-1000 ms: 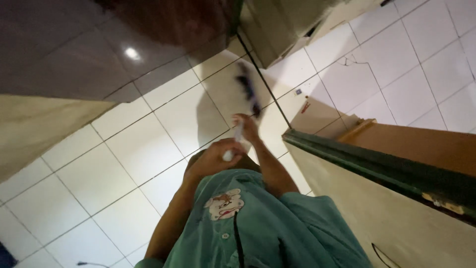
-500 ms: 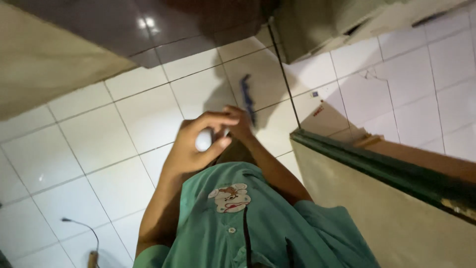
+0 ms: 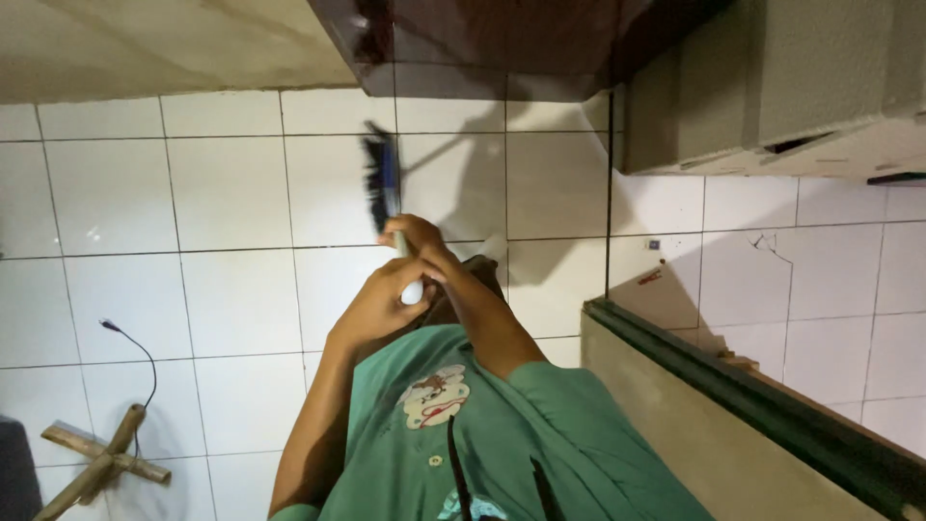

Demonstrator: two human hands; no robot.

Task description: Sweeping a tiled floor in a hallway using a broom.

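Down the middle of the frame, two bare hands grip one broom handle (image 3: 403, 253), a pale stick that runs up toward the top of the picture. At its far end sits the broom head (image 3: 383, 183), blue with dark bristles, resting on the white tiled floor (image 3: 222, 203) just above the hands. The hand on the left of the frame (image 3: 381, 304) is curled shut around the rounded end of the handle, fingers wrapped over it. The other hand (image 3: 417, 236) sits higher on the stick, just above the first and touching it, also closed tight around the handle. Which of the two is the person's left and which the right cannot be told for sure from this view. Both forearms come up from the bottom centre, out of a green shirt (image 3: 502, 434) with a small cartoon patch and buttons on its front.

On the right a low wall with a dark green edge (image 3: 752, 396) cuts across the lower right corner. A grey cabinet (image 3: 772, 87) fills the upper right, and a dark wooden piece (image 3: 502, 39) hangs at the top centre. In the lower left corner lie crossed bamboo sticks (image 3: 101, 463), with a thin black cable (image 3: 145, 362) trailing over the tiles just above them.
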